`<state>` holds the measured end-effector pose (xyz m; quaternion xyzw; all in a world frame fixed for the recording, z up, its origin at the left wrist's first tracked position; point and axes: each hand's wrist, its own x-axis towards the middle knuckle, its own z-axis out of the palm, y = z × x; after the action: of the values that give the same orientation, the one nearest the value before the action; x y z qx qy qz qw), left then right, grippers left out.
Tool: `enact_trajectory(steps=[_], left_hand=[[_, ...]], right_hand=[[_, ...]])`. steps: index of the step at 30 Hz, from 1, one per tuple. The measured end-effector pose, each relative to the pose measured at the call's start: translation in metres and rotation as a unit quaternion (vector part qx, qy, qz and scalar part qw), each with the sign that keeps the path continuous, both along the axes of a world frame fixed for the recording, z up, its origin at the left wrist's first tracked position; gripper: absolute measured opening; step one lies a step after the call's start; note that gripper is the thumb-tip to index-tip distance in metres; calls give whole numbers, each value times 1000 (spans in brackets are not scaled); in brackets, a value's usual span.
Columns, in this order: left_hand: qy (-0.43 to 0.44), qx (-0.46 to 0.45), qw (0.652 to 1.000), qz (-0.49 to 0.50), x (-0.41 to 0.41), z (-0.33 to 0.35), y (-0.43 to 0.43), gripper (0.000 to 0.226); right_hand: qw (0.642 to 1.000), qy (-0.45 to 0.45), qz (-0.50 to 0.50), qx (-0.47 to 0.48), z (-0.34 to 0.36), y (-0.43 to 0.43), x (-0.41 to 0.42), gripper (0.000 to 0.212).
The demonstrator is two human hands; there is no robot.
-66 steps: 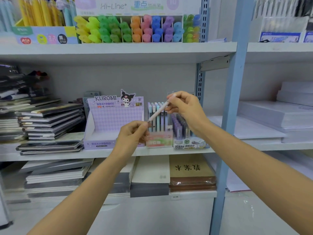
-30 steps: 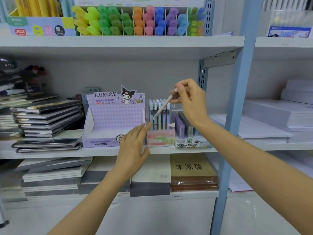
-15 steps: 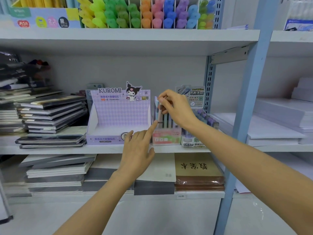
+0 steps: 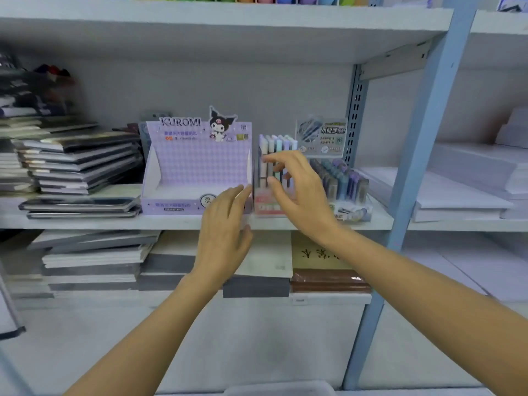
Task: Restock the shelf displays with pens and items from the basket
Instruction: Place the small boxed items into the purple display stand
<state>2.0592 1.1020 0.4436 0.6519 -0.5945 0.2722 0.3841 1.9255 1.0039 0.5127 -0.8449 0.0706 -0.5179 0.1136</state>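
The right hand [image 4: 297, 190] was spread in front of the small clear display box of upright pastel pens [image 4: 273, 174], fingers apart and curled, thumb low, nothing visibly pinched between them; its fingertips lay against the pen barrels. The left hand [image 4: 224, 224] was open and flat, fingers together, their tips touching the box's left lower corner where it met the purple checked Kuromi cardboard display tray [image 4: 197, 170]. The pens stood in a tight row in the box on the middle white shelf board [image 4: 85, 221]; the basket was not clearly in view.

Judging by this, the step was seating and squaring the row of pens. To do it well, the left hand should brace the box so that it does not slide back, while the right presses the caps level — lightly, since a tall thin pen tips easily and could topple its neighbours.

Room was tight sideways: the Kuromi tray sat just beside the box on the left, and a clear rack of purple and blue pens [image 4: 341, 181] with a printed header card stood close on the right. Overhead clearance up to the shelf above looked generous, so lifting straight up seemed the safest way out. The box sat near the shelf's front edge — a forward tug could spill it. The blue steel upright post [image 4: 414, 155] stood well off to the right.
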Motion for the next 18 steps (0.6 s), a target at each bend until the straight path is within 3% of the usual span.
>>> enact_trajectory(steps=[2,4,7,9,11,14,18], left_hand=[[20,-50,998,15,-3,-27,7,57],[61,-40,997,13,-5,-65,13,51],[120,45,992,16,-2,-135,23,46],[159,151,975,23,0,-188,34,41],[202,286,936,27,-1,-240,48,39],[232,475,847,47,-2,-307,70,46],[264,609,746,59,-8,-356,95,61]], right_hand=[[998,25,50,4,-36,15,-9,18],[992,87,85,46,-82,26,-15,12],[962,201,100,158,-164,31,-20,11],[919,290,86,252,-222,30,-22,12],[862,375,68,334,-277,28,-25,16],[783,468,42,408,-351,30,-30,24],[702,536,22,469,-425,42,-30,38]])
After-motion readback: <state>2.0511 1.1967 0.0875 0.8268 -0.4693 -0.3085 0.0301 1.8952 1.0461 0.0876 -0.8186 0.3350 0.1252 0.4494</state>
